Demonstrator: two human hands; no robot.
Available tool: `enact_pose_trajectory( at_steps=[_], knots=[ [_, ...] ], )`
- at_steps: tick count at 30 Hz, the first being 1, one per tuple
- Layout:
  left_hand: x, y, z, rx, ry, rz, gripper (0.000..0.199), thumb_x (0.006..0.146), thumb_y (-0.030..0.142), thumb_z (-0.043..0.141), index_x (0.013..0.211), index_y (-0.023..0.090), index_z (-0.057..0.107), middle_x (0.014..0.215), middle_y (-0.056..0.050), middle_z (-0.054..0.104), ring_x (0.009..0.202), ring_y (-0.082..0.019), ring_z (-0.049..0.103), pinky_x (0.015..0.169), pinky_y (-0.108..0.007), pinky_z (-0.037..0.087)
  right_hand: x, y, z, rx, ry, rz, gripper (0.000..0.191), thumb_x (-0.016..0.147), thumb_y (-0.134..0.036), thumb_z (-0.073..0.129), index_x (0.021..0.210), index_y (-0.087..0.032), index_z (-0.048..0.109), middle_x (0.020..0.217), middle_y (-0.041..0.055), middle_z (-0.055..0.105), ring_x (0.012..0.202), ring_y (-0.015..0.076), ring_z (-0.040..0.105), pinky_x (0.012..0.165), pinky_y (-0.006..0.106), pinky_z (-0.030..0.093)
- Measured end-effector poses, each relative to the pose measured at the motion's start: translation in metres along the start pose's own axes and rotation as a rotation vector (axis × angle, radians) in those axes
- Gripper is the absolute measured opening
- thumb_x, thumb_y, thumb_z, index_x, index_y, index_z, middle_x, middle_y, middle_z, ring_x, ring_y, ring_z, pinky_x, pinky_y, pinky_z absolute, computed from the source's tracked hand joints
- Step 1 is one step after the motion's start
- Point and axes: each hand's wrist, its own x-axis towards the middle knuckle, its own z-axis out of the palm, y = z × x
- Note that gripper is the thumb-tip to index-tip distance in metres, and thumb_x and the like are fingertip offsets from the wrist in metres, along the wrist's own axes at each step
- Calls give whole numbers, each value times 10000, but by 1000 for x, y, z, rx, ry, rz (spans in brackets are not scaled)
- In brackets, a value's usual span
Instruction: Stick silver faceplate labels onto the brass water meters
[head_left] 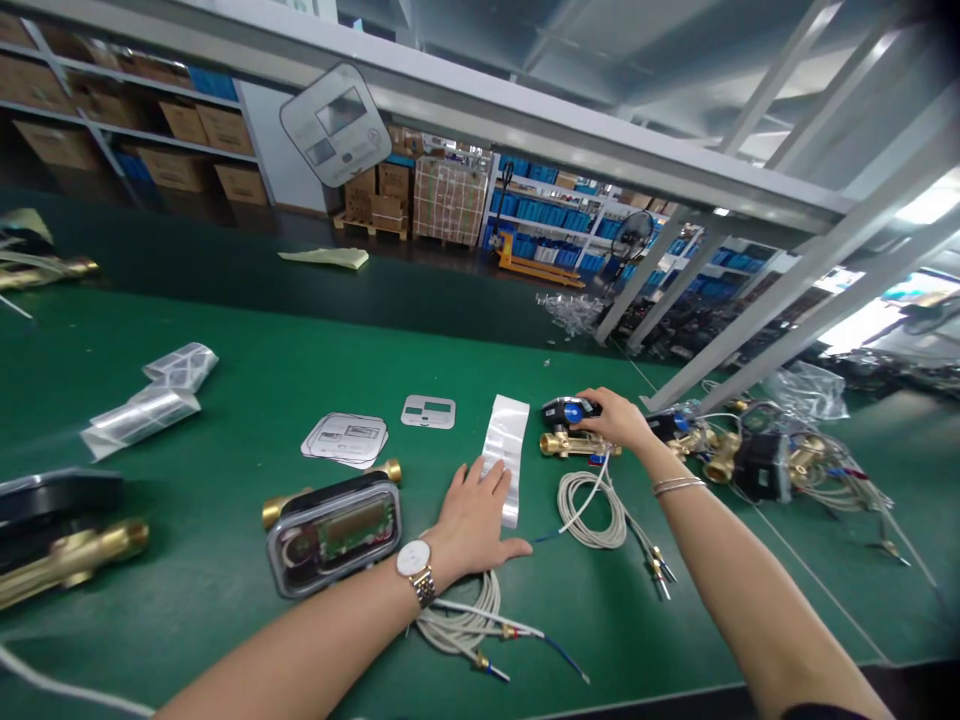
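My left hand (476,515) lies with its fingers spread, fingertips on a silvery label strip (508,425) on the green table. Just left of that wrist is a brass meter with a clear-fronted display box (337,532), its circuit board showing. A coiled grey cable (469,625) is partly under the left hand. My right hand (611,415) is closed over the black housing of another brass meter (568,412), which has a round blue mark. Below that meter lies its coiled cable (592,510) with metal probe tips.
Flat faceplate stickers (345,440) and a single faceplate (428,411) lie mid-table. A curled label strip (150,400) is at left, near another brass meter (71,560). More meters (761,465) crowd the right. A grey metal frame (697,300) rises behind.
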Motion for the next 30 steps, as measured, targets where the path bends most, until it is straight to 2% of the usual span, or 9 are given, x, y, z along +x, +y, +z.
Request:
enact_pose_trajectory(
  at_steps=[5, 9, 14, 18, 21, 23, 25, 28, 30],
  knots=[
    [1, 2, 2, -14, 7, -4, 1058, 818, 797, 625, 1591, 106, 415, 1697, -164, 327, 1567, -454, 245, 1267, -647, 233, 4, -5, -17, 91, 130, 86, 468, 933, -503, 673, 1296, -208, 657, 1175, 73, 743, 1047, 248, 694, 900, 365, 540],
    [4, 12, 9, -14, 16, 34, 1048, 825, 815, 602, 1594, 129, 412, 1697, -160, 332, 1566, -459, 231, 1263, -671, 214, 26, -44, -29, 86, 191, 119, 606, 893, -691, 635, 1356, -299, 637, 1200, 45, 749, 1052, 270, 704, 815, 338, 518],
    [8, 19, 14, 1, 27, 77, 1074, 827, 874, 537, 1579, 115, 429, 1672, -212, 356, 1546, -474, 257, 1235, -668, 262, 58, -99, -9, -18, 156, 136, 651, 768, -751, 735, 1242, -305, 722, 1137, 100, 759, 1004, 322, 715, 781, 390, 520],
    [-1, 20, 10, 11, -20, 76, 1133, 800, 865, 602, 1592, 82, 394, 1690, -215, 315, 1564, -472, 228, 1265, -619, 243, 60, -107, 13, -62, 104, 101, 558, 832, -625, 737, 1220, -224, 729, 1109, 131, 752, 976, 303, 724, 798, 423, 550],
    [-33, 21, -13, 30, -52, 47, 1279, 705, 801, 775, 1629, 58, 297, 1718, -267, 178, 1564, -513, 210, 1246, -610, 290, 52, -102, 21, -39, 132, 40, 612, 860, -575, 699, 1330, -183, 694, 1136, 220, 739, 1070, 374, 717, 832, 459, 544],
    [-67, 20, -40, 46, 92, 218, 1125, 821, 730, 724, 1637, 94, 282, 1737, -228, 153, 1562, -454, 272, 1243, -559, 327, 47, -96, 26, -9, 203, -7, 812, 873, -637, 636, 1464, -82, 587, 1244, 342, 667, 1228, 467, 640, 912, 549, 513],
    [-107, 15, -73, 76, 220, 332, 945, 911, 674, 660, 1617, 134, 341, 1717, -170, 267, 1573, -359, 291, 1257, -454, 339, 43, -90, 34, 23, 296, -59, 906, 881, -713, 540, 1496, -49, 546, 1360, 407, 569, 1385, 530, 499, 1008, 649, 430],
    [-175, -7, -115, 119, 308, 386, 579, 1042, 491, 544, 1526, 176, 496, 1612, -60, 488, 1520, -207, 392, 1298, -317, 281, 30, -88, 43, 42, 419, -186, 800, 831, -835, 484, 1362, -269, 678, 1373, 313, 590, 1423, 518, 455, 1083, 695, 343],
    [-224, -33, -130, 90, 484, 222, 420, 1043, 425, 558, 1414, 233, 600, 1496, -8, 617, 1474, -192, 453, 1304, -347, 291, 18, -98, 42, 29, 447, -300, 683, 833, -831, 487, 1244, -343, 729, 1344, 263, 619, 1342, 536, 519, 1046, 728, 374]
  ],
)
